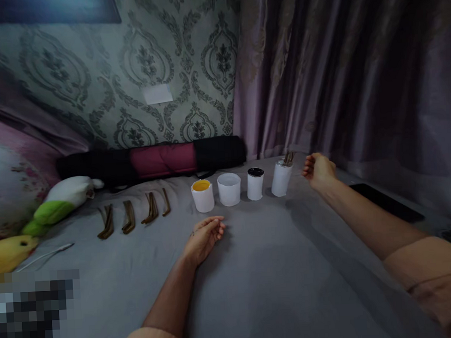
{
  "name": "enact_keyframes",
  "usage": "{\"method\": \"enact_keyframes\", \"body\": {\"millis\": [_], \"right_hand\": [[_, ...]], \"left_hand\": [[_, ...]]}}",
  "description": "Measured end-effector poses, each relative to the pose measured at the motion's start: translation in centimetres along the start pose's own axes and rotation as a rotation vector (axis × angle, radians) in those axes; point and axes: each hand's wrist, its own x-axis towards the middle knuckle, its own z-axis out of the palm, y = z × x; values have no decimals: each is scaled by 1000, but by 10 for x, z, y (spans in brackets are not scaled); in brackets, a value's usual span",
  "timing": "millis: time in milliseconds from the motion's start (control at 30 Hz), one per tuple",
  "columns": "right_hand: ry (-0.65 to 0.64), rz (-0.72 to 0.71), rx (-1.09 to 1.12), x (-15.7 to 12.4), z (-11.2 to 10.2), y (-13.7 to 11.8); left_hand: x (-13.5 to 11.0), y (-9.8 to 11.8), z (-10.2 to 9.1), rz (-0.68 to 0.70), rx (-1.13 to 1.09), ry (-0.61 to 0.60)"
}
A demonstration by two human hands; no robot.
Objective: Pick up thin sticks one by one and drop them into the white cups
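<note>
While the rightmost cup [281,181] holds sticks [289,157], fingers [217,235] of both hands [204,238] [320,170] curl loosely, empty.

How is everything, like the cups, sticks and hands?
Yellow-inside cup: upright, open
Wide cup: upright, open
Black-topped cup: upright, lid unclear
Stick cup: open, sticks poking out
Loose sticks: lying bent on cloth
Left hand: loosely curled
Right hand: curled; grip unclear
Long bag: lying down
Curtain: hanging in folds

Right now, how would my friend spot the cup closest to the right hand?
Find the tall curtain at right, then four white cups lined up on the grey sheet. Take the rightmost cup, just beside the right hand. Only that one has thin brown sticks poking out.
</note>
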Motion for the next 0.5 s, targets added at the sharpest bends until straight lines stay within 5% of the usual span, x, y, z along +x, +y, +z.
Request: {"method": "enact_keyframes", "body": {"millis": [500], "right_hand": [[-337, 210, 96, -64, 16, 68]], "left_hand": [[-1, 0, 0, -13, -7, 3]]}}
